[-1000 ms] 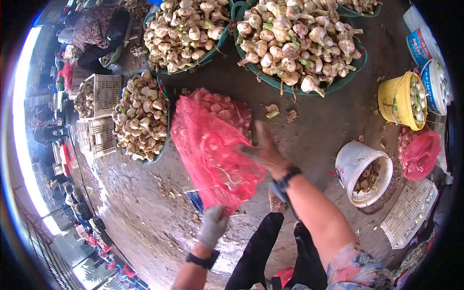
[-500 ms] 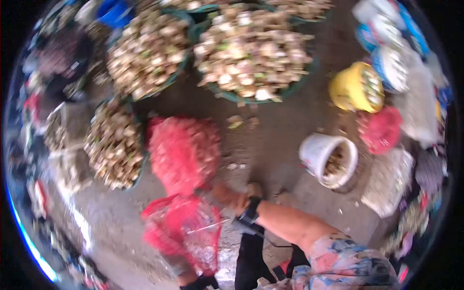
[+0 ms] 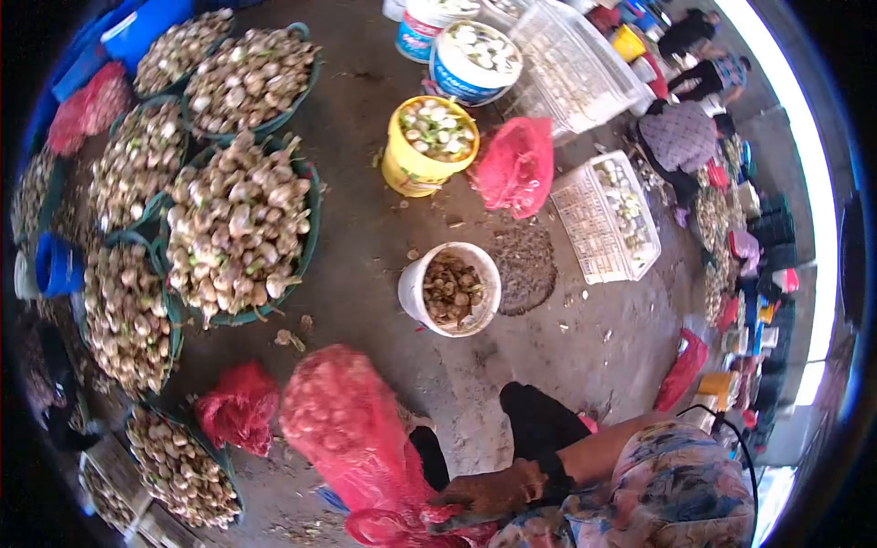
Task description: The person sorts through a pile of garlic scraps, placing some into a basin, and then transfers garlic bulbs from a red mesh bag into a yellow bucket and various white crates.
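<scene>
A full red mesh bag point(image 3: 333, 411) hangs or leans in front of my legs, bulging with pale bulbs that look like garlic. My right hand point(image 3: 489, 493) is closed on the gathered upper part of this bag, near the bottom of the view. I cannot make out my left hand. A second, crumpled red mesh bag point(image 3: 239, 408) lies on the floor just left of the full one. Ahead of my knees stands a white bucket point(image 3: 411, 290) with brownish bulbs or scraps inside.
Green baskets heaped with garlic bulbs point(image 3: 242, 224) fill the left side. Beyond the white bucket are a yellow bucket point(image 3: 406, 173), a pink mesh bag point(image 3: 516, 169) and a white crate point(image 3: 585, 224). A person in a patterned top point(image 3: 681, 137) bends over at the right.
My view has turned to the right. The full mesh bag has come closer to my body, and my right hand has drawn back with its gathered end. My left hand has left view.
</scene>
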Demonstrator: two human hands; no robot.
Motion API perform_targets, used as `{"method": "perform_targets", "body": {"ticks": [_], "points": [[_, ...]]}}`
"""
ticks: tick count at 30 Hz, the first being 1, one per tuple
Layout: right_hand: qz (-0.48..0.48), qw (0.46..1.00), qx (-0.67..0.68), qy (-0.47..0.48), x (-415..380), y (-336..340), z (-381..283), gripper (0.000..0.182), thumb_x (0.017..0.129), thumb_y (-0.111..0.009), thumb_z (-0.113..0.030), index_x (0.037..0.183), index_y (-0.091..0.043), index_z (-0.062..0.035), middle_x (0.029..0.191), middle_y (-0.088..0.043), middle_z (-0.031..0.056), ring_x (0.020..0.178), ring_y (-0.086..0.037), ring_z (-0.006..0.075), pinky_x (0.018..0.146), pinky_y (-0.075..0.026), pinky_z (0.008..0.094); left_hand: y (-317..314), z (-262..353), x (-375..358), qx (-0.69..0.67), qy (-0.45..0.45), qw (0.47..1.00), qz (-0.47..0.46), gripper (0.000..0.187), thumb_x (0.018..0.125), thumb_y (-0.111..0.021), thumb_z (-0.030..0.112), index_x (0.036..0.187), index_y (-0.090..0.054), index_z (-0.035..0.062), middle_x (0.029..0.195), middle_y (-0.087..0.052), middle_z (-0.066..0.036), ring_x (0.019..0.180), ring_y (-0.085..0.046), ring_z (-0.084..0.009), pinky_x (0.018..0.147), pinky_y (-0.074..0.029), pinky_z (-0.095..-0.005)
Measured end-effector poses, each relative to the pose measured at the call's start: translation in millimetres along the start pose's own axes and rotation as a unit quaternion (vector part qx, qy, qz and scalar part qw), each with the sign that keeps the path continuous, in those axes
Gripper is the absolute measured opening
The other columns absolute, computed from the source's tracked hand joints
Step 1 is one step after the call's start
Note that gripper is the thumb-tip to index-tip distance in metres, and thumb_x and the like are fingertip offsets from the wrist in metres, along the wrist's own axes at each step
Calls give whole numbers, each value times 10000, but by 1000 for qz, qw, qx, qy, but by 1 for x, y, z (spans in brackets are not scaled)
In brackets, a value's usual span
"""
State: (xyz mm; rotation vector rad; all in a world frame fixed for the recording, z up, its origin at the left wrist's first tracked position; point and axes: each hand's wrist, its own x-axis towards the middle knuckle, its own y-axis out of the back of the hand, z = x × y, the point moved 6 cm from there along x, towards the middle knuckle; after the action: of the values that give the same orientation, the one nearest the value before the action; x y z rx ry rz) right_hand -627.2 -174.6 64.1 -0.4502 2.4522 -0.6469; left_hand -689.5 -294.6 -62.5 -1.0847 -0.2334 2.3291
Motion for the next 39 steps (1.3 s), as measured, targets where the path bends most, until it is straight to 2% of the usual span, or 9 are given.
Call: {"method": "perform_targets", "body": {"ticks": [9,12,15,19,23,25,31,33,39], "points": [[103,989,75,-74,-210,78,-5,402,927,-545,-459,1026,-626,-78,845,-620,11,747,-535,137,749,-459,297,-170,-41,-36,32,86,990,-107,419,916,-492,283,1263,-493,49,1243,-531,-206,1137,-527,-323,903,-451,-451],[344,866,149,-331,-294,119,170,382,881,-638,-412,1095,-615,-97,866,-620,8,705,-558,125,682,-506,281,-241,-59,-56,46,115,983,-136,432,911,-495,297,1270,-488,56,1248,-527,-216,1145,-521,-334,905,-446,-463],[362,855,352,115,-369,144,76,336,880,-661,-350,1098,-609,-100,846,-616,13,689,-555,116,614,-481,261,-310,-76,-75,54,145,975,-161,445,907,-497,311,1277,-483,64,1254,-522,-226,1153,-516,-344,908,-442,-475],[405,829,377,84,-451,166,84,178,896,-653,-234,991,-648,-84,770,-608,-27,687,-540,65,587,-444,251,-420,-50,-94,399,44,893,-205,316,918,-493,227,1144,-545,13,1106,-607,-165,984,-610,-277,846,-486,-374],[499,783,331,167,-511,195,89,147,888,-664,-209,967,-655,-85,784,-627,-33,688,-543,51,578,-441,234,-495,-83,-87,-59,230,970,-50,124,851,-596,85,942,-635,9,920,-655,-125,839,-645,-259,735,-519,-348],[496,786,336,154,-541,212,77,109,886,-653,-159,949,-642,-70,791,-623,-32,712,-563,62,619,-458,244,-532,-80,-74,204,-6,935,-289,207,922,-494,75,1066,-605,-25,1067,-614,-122,945,-615,-227,809,-503,-340],[572,753,283,162,-608,247,42,78,880,-659,-146,893,-650,-70,765,-625,-33,683,-573,63,589,-452,245,-645,-75,-54,450,-247,801,-309,297,696,-682,-46,983,-639,20,928,-646,-111,850,-636,-231,738,-511,-329],[618,736,220,166,-630,258,43,108,879,-669,-182,909,-669,-78,748,-637,-30,631,-567,57,523,-434,241,-647,-114,-41,211,-5,946,-244,313,696,-689,-57,996,-644,18,962,-655,-115,892,-642,-242,761,-517,-344],[541,773,163,290,-646,304,26,164,900,-625,-167,991,-650,-33,732,-633,14,670,-600,107,596,-479,273,-709,-168,-34,-125,252,931,-232,353,894,-531,128,1240,-529,54,1219,-578,-136,1064,-596,-315,883,-516,-450]]}}
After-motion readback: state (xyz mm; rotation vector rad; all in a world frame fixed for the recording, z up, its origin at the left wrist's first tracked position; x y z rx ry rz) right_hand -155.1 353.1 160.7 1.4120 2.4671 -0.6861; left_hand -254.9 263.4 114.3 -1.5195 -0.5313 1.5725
